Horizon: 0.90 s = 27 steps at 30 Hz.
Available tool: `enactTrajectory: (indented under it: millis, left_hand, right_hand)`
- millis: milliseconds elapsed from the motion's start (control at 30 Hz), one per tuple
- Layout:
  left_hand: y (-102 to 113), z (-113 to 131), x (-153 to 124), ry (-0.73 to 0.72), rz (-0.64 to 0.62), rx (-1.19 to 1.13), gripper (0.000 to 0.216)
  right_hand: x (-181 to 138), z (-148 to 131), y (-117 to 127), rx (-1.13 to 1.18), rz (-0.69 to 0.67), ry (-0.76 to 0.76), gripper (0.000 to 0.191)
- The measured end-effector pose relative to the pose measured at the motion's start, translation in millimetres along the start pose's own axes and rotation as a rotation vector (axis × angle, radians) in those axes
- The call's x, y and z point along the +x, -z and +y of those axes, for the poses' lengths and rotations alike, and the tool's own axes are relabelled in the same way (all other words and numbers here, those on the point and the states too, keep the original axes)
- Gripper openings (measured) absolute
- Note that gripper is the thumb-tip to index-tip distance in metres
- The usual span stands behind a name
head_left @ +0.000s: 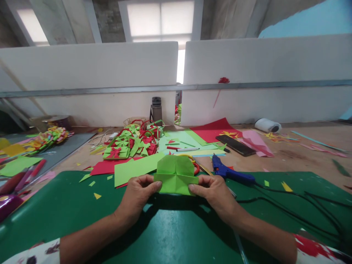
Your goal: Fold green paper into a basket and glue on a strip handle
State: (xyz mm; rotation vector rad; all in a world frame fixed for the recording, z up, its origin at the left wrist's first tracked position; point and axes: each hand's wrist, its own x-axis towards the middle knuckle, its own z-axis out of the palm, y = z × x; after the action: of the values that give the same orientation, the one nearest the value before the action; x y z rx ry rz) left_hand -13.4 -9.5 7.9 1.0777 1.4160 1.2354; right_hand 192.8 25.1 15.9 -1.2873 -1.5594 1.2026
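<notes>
A piece of folded light-green paper (176,172) is held up over the green mat, with crease lines and a folded band along its lower part. My left hand (140,194) pinches its left end between thumb and fingers. At the right end, my right hand (214,192) grips it the same way. Just behind lie scissors (196,168) with red and yellow handles, partly hidden by the paper. A flat light-green sheet (134,169) lies beyond my left hand. Close to my right hand rests a blue glue gun (233,172).
A pile of green and red paper pieces (132,141) sits behind, near a bottle (156,110). A phone (235,145), a red sheet (214,129) and a white roll (267,125) lie toward the back right. Black cords (288,207) cross the green mat (82,216); a white partition (110,69) stands behind.
</notes>
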Motion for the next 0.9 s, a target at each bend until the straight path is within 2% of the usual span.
enactTrajectory:
  millis: [133, 300, 467, 633, 700, 833, 900]
  left_hand:
    - [-1.2, 0.9, -0.2, -0.017, 0.030, -0.004, 0.028]
    - [-2.7, 0.5, 1.7, -0.021, -0.015, -0.105, 0.029]
    - [-3.6, 2.3, 3.8, 0.017, -0.064, -0.225, 0.049]
    - [-2.9, 2.1, 3.5, 0.053, -0.183, -0.178, 0.033]
    - [-3.4, 1.7, 3.1, 0.059, -0.207, -0.180, 0.032]
    - [-5.0, 4.0, 1.7, -0.015, -0.140, -0.259, 0.054]
    - [-4.7, 5.2, 0.8, -0.074, -0.081, -0.239, 0.054]
  right_hand:
    - [0.4, 1.0, -0.2, 0.019, 0.000, -0.003, 0.024]
    - [1.3, 2.2, -0.3, 0.013, -0.003, 0.011, 0.022]
    - [-0.1, -0.1, -0.8, -0.025, -0.014, 0.016, 0.021]
    - [-1.8, -1.5, -1.3, -0.022, -0.037, 0.007, 0.021]
    - [-2.0, -1.3, -1.3, -0.019, -0.050, 0.005, 0.021]
    - [-2.0, -1.3, -0.9, -0.014, -0.051, 0.001, 0.022]
    - [-1.9, -1.4, -0.2, -0.012, -0.039, 0.000, 0.022]
